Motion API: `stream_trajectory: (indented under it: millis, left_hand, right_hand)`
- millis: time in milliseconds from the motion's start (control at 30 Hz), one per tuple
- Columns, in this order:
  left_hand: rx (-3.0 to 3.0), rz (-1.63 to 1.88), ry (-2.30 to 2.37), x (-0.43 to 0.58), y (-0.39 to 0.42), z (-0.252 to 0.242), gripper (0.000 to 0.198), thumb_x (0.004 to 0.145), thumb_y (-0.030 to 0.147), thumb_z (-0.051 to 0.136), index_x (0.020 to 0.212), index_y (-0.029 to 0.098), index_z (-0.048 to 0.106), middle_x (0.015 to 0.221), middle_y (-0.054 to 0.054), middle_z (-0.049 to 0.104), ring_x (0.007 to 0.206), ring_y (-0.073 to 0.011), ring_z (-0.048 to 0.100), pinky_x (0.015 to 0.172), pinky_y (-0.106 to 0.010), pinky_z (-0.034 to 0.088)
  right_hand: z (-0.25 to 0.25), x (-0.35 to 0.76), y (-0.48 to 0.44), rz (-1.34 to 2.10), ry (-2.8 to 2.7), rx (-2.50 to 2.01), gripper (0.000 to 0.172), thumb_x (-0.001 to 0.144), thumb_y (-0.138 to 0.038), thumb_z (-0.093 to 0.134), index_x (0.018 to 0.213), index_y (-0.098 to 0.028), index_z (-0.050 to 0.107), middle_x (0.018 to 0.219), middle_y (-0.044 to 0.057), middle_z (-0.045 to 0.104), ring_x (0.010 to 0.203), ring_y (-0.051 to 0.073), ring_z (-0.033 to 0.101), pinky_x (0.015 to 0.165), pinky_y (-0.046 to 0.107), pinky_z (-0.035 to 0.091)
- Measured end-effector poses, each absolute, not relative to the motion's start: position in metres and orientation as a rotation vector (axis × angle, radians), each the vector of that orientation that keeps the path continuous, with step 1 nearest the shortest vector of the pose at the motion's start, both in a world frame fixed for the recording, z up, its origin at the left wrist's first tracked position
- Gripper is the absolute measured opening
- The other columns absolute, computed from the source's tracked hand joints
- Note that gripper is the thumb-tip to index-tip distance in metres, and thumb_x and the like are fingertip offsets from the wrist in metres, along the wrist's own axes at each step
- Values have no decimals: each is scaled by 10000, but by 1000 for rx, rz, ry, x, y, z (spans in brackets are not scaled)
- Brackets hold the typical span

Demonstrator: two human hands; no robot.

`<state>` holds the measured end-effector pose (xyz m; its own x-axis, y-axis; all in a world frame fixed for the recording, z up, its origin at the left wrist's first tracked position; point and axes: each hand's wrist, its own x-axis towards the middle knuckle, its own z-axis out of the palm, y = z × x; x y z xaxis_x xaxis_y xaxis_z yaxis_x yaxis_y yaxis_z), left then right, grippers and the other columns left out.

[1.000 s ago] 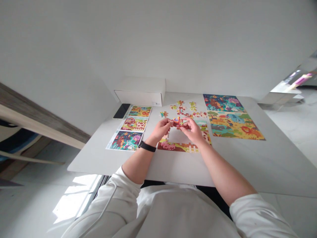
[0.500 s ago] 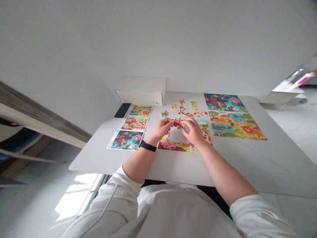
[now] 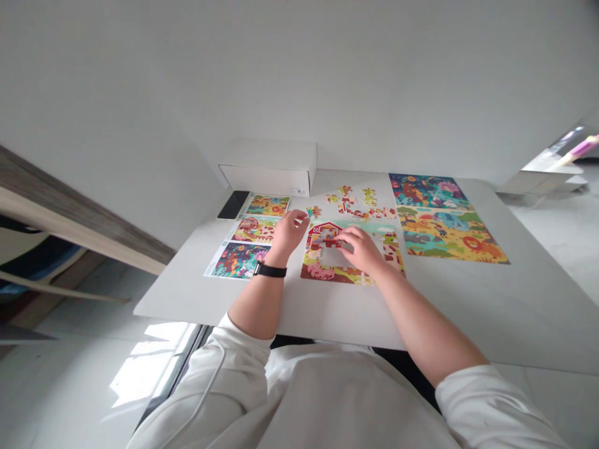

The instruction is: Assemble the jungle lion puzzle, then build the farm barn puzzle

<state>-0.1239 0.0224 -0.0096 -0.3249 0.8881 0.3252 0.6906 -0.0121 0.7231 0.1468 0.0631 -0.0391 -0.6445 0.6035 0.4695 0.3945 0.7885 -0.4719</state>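
Observation:
A farm jigsaw puzzle [image 3: 322, 272] lies partly assembled on the table, with a bare gap in its middle. Between the thumb and fingers of my right hand [image 3: 361, 248] is a red puzzle piece [image 3: 331, 242], held at the gap just under the red barn. My left hand [image 3: 289, 232] hovers at the puzzle's upper left, its fingers bent and a little apart, with nothing visible in them. Close to those fingertips sits a loose teal and orange piece [image 3: 313, 212]. Several other loose pieces [image 3: 369, 197] are scattered behind the puzzle.
Three reference pictures [image 3: 239, 259] lie at the left, below a dark phone [image 3: 233, 205]. A white box [image 3: 266, 180] stands behind them against the wall. Two finished puzzles, a night scene [image 3: 428, 191] and a savanna scene [image 3: 449, 234], occupy the right side of the white table [image 3: 519, 299].
My left hand has let go of the red piece and moved left and slightly up. My right hand keeps hold of it, now lower against the puzzle. The barn has come into view.

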Motion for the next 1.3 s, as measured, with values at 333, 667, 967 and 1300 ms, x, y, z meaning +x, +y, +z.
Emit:
stream_trajectory:
  millis: [333, 667, 967, 1300]
  left_hand:
    - [2026, 661, 2107, -111, 16, -17, 274, 1007, 406, 696, 1178, 248, 839, 1314, -104, 786, 1215, -317, 700, 1110, -435, 508]
    - [2047, 390, 2152, -104, 14, -13, 291, 980, 406, 716, 1204, 262, 834, 1342, -121, 755, 1240, -361, 676, 1058, -476, 521]
    - [2033, 370, 2157, -100, 10, -9, 378, 925, 413, 814, 1272, 263, 803, 1369, -129, 727, 1274, -384, 659, 1060, -486, 519]
    - [2054, 353, 2170, -98, 10, -11, 379, 950, 417, 776, 1298, 270, 788, 1374, -129, 715, 1273, -376, 652, 1050, -488, 519]
  right_hand:
    - [-51, 138, 66, 425, -2456, -847, 271, 965, -184, 739, 1190, -306, 828, 1291, 90, 718, 1274, 295, 658, 1140, 504, 520]
    - [-54, 134, 64, 392, -2503, -915, 272, 966, -202, 733, 1196, -303, 837, 1292, 84, 737, 1264, 303, 661, 1141, 505, 501]
    - [-52, 133, 60, 338, -2545, -934, 260, 966, -216, 752, 1189, -304, 853, 1300, 92, 736, 1278, 326, 644, 1129, 522, 491]
    - [-43, 132, 55, 313, -2590, -953, 265, 980, -236, 739, 1201, -306, 867, 1294, 82, 772, 1235, 336, 671, 1095, 528, 512]
